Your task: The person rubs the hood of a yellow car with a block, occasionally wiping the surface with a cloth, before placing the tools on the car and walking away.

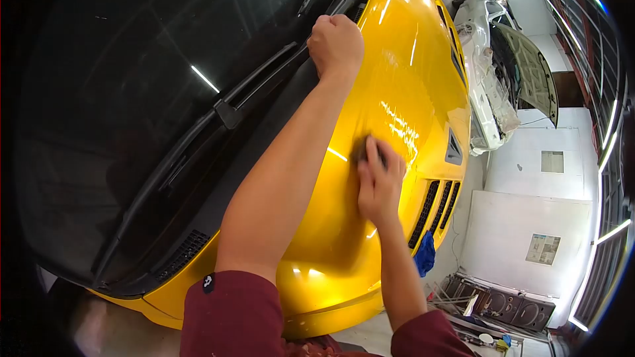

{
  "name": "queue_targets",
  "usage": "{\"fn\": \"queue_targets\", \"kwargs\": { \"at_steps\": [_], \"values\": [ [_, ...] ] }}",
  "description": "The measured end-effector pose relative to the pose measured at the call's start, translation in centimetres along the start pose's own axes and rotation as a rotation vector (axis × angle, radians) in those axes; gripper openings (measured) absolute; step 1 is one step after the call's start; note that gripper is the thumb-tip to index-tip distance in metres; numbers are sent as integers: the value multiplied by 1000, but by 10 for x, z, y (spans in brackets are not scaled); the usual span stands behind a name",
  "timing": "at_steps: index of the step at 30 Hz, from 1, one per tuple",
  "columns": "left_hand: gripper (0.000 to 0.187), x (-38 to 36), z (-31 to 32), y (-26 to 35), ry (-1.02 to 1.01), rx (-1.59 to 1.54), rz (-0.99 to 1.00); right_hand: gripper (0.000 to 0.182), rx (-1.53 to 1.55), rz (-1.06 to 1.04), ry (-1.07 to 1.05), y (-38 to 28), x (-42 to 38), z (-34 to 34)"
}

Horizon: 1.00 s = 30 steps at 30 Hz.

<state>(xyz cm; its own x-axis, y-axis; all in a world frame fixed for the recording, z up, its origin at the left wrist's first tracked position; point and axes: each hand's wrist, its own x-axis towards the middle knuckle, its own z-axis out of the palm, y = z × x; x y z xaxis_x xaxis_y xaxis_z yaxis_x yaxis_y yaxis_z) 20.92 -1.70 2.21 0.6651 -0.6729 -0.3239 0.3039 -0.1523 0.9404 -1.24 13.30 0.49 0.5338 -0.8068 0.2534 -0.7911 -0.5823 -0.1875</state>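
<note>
A yellow car hood (317,225) spreads out beneath both my arms. My right hand (382,182) presses a small dark pad (361,151) against the paint; the pad is mostly covered by the fingers and blurred. Farther up, my left hand (336,43) is closed in a fist at the hood's rear edge, beside the wiper. What the fist holds, if anything, is hidden. The black wiper arm (169,162) runs along the base of the dark windshield (132,79). Streaky light reflections lie on the hood just above my right hand.
Black vents (433,208) and a blue cloth (425,254) are at the hood's right side. A white car (479,79) with its hood raised stands beyond. Speakers (516,309) and clutter lie at lower right, by a white wall (522,225).
</note>
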Motion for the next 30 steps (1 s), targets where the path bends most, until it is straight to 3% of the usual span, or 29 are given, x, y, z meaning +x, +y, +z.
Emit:
{"fn": "queue_targets", "kwargs": {
  "at_steps": [3, 6, 9, 13, 17, 22, 27, 30],
  "values": [
    [45, 1, 0, -1, 11, 16, 7, 47, 27, -17, -4, -1, -17, -7],
    [45, -2, 1, -2, 8, 19, 7, 45, 79, -34, 48, 16, 66, 9],
    [45, -7, -4, 2, -10, -4, -3, 46, 69, -55, 41, 16, 56, 7],
    [45, -3, 1, -3, 4, 34, 30, 46, 71, -80, -25, 14, -19, -15],
    [45, -6, 1, -2, 23, 60, 28, 44, 89, -114, 4, 6, 42, -2],
    [46, -4, 3, -4, 21, 49, 44, 50, 64, -169, -61, 24, -19, -23],
    [36, 10, 7, -16, 72, 54, 72, 52, 104, -199, -35, 11, 27, -11],
    [31, 19, 5, -23, -19, -32, 70, 55, 131, -222, -89, 23, 14, -21]
  ]
}}
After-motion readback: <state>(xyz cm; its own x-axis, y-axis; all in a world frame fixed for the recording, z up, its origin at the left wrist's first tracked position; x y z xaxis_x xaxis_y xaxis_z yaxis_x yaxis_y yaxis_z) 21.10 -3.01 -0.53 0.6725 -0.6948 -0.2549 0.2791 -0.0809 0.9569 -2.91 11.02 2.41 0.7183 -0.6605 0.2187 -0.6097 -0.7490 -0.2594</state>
